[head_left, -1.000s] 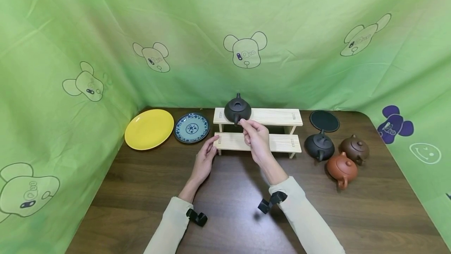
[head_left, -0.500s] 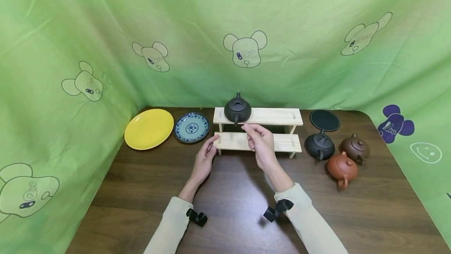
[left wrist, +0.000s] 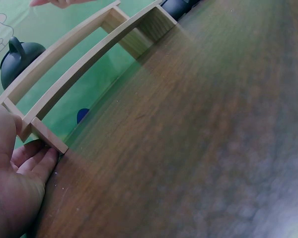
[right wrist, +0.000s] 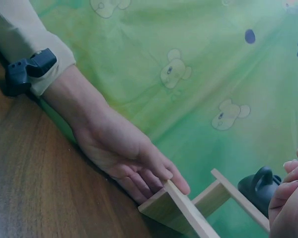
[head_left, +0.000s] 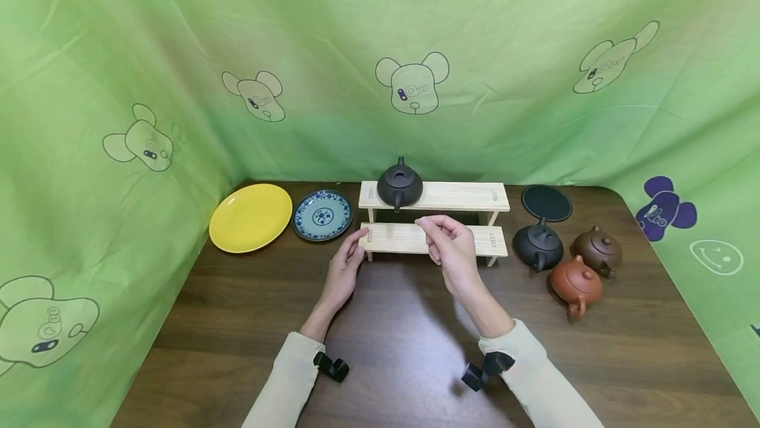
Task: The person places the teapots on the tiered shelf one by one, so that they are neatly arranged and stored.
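Observation:
A black teapot (head_left: 400, 184) stands on the left end of the upper tier of a pale wooden two-step stand (head_left: 388, 238). My left hand (head_left: 342, 276) grips the left end of the lower tier; in the left wrist view its fingers (left wrist: 37, 161) curl by the end leg. Over the lower tier, in front of the teapot, hovers my right hand (head_left: 454, 253) with its fingers curled in and thumb against the index finger. Nothing shows between them. The right wrist view catches only part of the right hand (right wrist: 293, 203), at its right edge.
At left lie a yellow plate (head_left: 251, 218) and a blue patterned plate (head_left: 323, 215). Right of the stand are a round black mat (head_left: 547, 204) and three teapots: black (head_left: 538, 246), brown (head_left: 598, 251) and reddish-orange (head_left: 576, 283). Green cloth (head_left: 332, 131) hangs behind the table.
My right hand has drawn away from the spout of the black teapot on the stand, moving right and toward me. The left hand stays at the stand's end.

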Demonstrator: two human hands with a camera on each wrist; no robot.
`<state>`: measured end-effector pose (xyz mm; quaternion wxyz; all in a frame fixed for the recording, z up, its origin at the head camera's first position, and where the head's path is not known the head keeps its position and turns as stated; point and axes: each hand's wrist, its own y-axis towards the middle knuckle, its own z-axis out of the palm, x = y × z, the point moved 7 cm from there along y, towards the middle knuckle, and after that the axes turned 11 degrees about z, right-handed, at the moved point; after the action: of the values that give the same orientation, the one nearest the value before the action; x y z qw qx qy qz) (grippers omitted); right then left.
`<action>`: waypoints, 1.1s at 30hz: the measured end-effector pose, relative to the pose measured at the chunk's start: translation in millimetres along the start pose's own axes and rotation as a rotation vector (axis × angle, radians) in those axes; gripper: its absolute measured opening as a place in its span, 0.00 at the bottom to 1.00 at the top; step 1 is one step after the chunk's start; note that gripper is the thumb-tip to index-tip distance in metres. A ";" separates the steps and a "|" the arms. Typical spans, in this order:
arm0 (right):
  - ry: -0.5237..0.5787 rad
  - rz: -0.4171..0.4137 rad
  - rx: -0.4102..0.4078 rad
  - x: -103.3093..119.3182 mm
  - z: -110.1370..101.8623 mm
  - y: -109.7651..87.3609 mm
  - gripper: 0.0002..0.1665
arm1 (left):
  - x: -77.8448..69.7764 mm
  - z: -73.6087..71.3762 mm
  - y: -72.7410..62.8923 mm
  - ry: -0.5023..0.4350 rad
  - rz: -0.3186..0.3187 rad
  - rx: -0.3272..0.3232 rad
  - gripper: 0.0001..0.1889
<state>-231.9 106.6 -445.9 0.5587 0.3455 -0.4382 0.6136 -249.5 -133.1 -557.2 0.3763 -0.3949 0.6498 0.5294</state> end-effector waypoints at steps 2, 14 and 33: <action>-0.005 -0.004 0.003 2.4 -1.0 -3.0 0.11 | -8.6 -0.1 0.0 0.002 0.020 -0.001 0.22; -0.033 -0.075 -0.004 19.7 -17.6 -22.4 0.16 | 25.7 -1.0 2.0 -0.026 -0.065 0.010 0.22; -0.047 -0.117 -0.079 30.6 -67.5 -37.7 0.13 | 38.4 -2.1 1.6 -0.054 -0.098 0.030 0.23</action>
<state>-194.4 180.3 -437.7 0.5963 0.3626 -0.4542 0.5538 -266.7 -139.4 -591.0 0.4253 -0.4061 0.6271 0.5108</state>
